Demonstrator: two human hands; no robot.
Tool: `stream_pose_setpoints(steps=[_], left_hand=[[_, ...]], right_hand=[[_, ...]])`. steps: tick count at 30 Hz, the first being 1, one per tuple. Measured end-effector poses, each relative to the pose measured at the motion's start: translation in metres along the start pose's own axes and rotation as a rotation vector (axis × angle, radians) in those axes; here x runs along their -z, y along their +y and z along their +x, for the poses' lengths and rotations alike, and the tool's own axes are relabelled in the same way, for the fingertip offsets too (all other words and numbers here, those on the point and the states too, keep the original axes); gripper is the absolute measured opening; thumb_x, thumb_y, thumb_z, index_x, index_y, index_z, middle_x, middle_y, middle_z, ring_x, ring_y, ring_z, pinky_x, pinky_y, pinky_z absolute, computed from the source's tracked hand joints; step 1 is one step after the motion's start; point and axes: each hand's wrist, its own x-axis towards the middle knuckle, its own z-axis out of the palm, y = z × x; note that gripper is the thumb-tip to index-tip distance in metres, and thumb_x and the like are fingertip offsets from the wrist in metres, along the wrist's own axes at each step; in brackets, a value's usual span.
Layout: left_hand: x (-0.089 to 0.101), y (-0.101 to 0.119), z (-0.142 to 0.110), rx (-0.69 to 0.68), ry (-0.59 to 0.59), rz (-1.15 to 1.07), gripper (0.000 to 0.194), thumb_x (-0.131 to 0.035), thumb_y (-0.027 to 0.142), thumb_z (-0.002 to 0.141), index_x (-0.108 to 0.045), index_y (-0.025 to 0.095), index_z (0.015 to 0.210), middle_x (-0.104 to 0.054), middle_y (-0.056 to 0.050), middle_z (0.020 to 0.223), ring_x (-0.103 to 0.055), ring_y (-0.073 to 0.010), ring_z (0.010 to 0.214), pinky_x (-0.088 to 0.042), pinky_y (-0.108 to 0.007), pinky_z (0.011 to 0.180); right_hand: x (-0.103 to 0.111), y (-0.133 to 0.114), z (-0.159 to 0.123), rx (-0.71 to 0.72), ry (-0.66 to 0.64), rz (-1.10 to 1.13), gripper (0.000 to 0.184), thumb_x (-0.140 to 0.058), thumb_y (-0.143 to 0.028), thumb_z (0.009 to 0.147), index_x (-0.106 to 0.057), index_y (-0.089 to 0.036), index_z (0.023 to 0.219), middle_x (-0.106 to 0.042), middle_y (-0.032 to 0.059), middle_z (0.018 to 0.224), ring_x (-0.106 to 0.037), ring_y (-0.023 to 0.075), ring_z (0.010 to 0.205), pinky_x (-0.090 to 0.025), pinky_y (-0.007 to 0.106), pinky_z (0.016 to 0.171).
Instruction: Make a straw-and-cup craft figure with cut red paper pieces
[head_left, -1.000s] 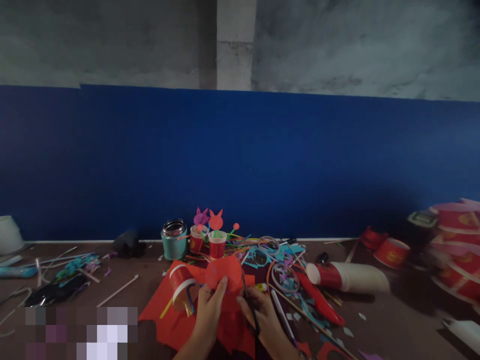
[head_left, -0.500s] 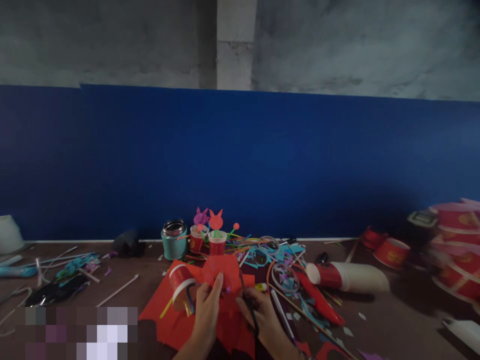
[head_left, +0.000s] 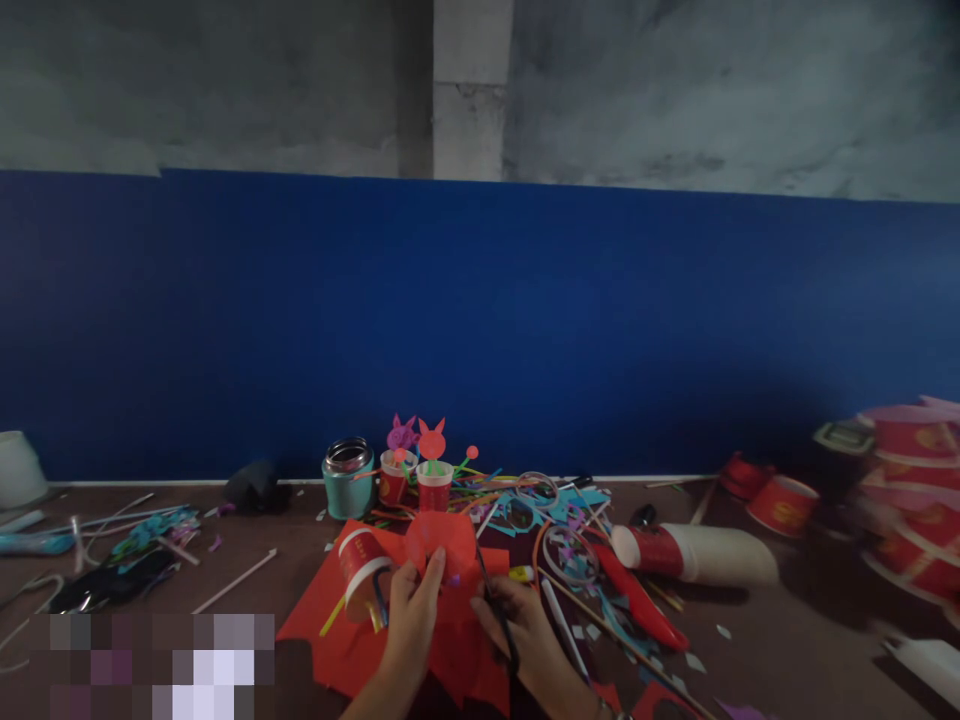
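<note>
My left hand (head_left: 415, 608) pinches a piece of red paper (head_left: 448, 538), thumb on top. In my right hand (head_left: 520, 622) is a pair of dark scissors (head_left: 493, 598), its blades pointing away from me at the paper's right edge. More red sheets (head_left: 337, 650) lie beneath both hands. A red and white paper cup (head_left: 363, 562) lies tilted on those sheets, left of my left hand, with yellow and dark strips at its mouth. Just beyond stands a red cup (head_left: 434, 490) bearing a red cat-eared paper head (head_left: 433, 441).
A teal metal jar (head_left: 349, 482) stands open behind the sheets. Right of my hands are tape rolls (head_left: 570, 556), blue scraps, sticks and a red pouch-like item (head_left: 641, 600). A stack of white cups (head_left: 720, 555) lies on its side. A blue panel (head_left: 480, 330) closes off the back.
Both hands and the scissors stay almost where they were, with only a very slight shift. The red paper remains between the left thumb and fingers.
</note>
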Motion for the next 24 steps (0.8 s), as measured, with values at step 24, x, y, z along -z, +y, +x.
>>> stream_pose_setpoints(steps=[24], left_hand=[[-0.008, 0.007, -0.019, 0.199, -0.068, -0.032, 0.039, -0.075, 0.048, 0.048, -0.066, 0.015, 0.065, -0.066, -0.005, 0.066, -0.060, -0.0189, 0.068, -0.045, -0.026, 0.065]], right_hand=[[-0.001, 0.015, 0.000, 0.003, -0.021, 0.097, 0.029, -0.075, -0.038, 0.059, -0.058, -0.015, 0.063, -0.046, -0.0056, 0.052, -0.040, 0.0070, 0.047, -0.032, 0.017, 0.044]])
